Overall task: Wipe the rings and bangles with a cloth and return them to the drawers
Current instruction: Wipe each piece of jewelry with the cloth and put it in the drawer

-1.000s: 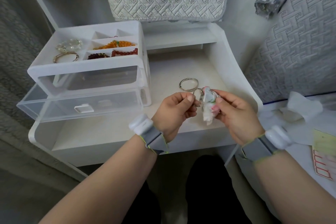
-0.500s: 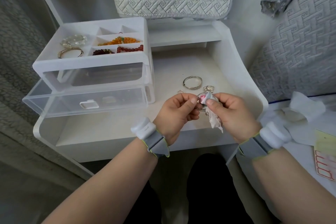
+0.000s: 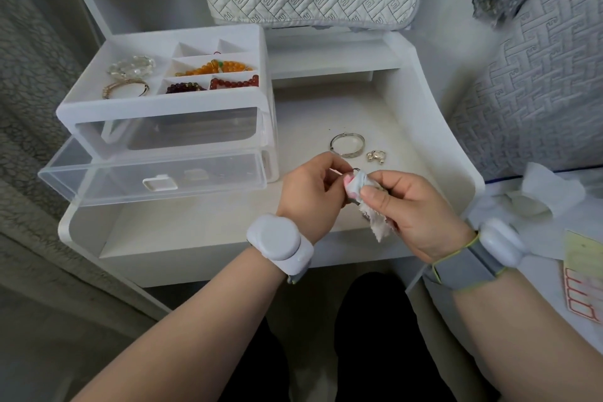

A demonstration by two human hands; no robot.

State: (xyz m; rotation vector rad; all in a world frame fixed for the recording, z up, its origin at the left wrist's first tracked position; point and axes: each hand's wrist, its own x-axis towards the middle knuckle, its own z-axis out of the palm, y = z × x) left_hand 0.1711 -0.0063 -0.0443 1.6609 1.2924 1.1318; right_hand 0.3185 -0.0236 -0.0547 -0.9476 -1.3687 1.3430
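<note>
1. Ring (image 3: 355, 170): mostly hidden, pinched in left hand (image 3: 310, 192), 6 o'clock of silver bangle (image 3: 347, 145).
2. Cloth (image 3: 355, 188): clenched around ring by right hand (image 3: 408, 209).
3. Advised: rotate ring steadily, wipe full band.

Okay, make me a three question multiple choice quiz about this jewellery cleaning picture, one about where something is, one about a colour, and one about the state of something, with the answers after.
1. Where does the silver bangle lie?
A. in the top tray
B. on the white tabletop, beyond the hands
C. inside the pulled-out drawer

2. What colour are the beads in the middle compartment on the right side of the top tray?
A. orange
B. blue
C. black

3. What state is the clear lower drawer in?
A. pushed fully shut
B. removed and lying on the bed
C. pulled out toward the person

Answers:
1 B, the bangle rests on the bare tabletop beside a small silver charm.
2 A, that strand is amber-orange.
3 C, its front juts well past the organiser's frame.
</note>
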